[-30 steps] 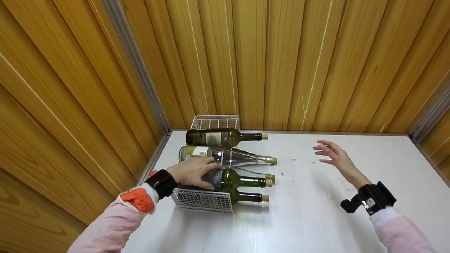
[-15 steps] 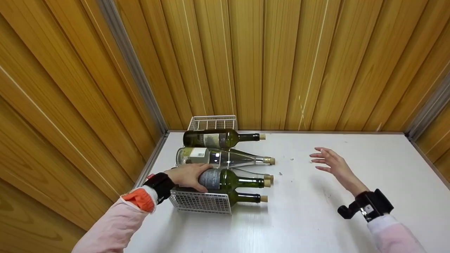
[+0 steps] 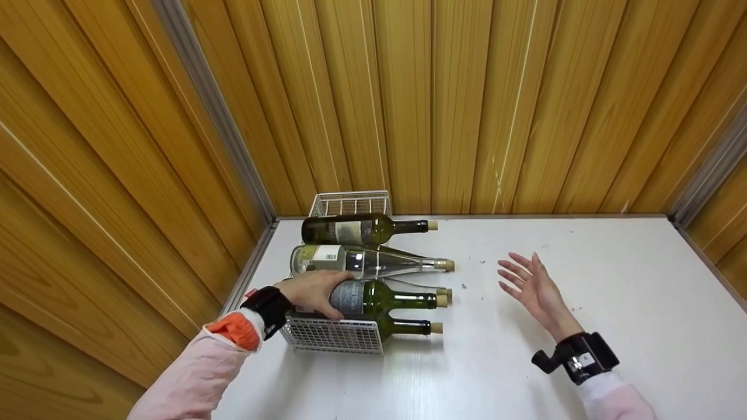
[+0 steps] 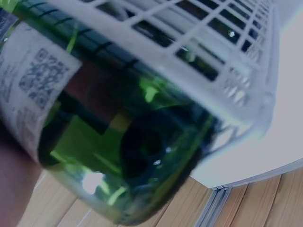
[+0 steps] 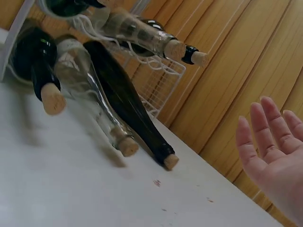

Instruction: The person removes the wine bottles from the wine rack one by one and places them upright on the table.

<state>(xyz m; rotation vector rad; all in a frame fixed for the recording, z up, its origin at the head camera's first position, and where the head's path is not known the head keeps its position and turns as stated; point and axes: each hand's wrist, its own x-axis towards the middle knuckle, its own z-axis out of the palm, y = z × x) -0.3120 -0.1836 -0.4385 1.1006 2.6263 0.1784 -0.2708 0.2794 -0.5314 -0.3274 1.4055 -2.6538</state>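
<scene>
My left hand (image 3: 315, 290) holds a green wine bottle (image 3: 379, 297) with a grey label, thumb on its near side. This bottle lies on its side in the upper row of a white wire rack (image 3: 332, 336). The left wrist view shows its glass base (image 4: 99, 142) beside the mesh end; most of the fingers are hidden. Beyond it lie a clear bottle (image 3: 397, 261) and a dark green bottle (image 3: 382, 228), necks to the right. Over the table at right, my right hand (image 3: 540, 297) is held up with fingers spread, touching nothing.
Below, the rack's lower row carries a green bottle (image 5: 40, 71), a clear bottle (image 5: 80, 78) and a dark bottle (image 5: 118, 90), all corked. Small crumbs (image 5: 156, 182) lie on the white table (image 3: 467, 373). Wood-look panels (image 3: 455, 105) stand behind and at the left.
My left hand has shifted back toward the bottle's base, baring more of its label. My right hand has drifted left and lower, turning its palm more into sight. The bottles keep their places.
</scene>
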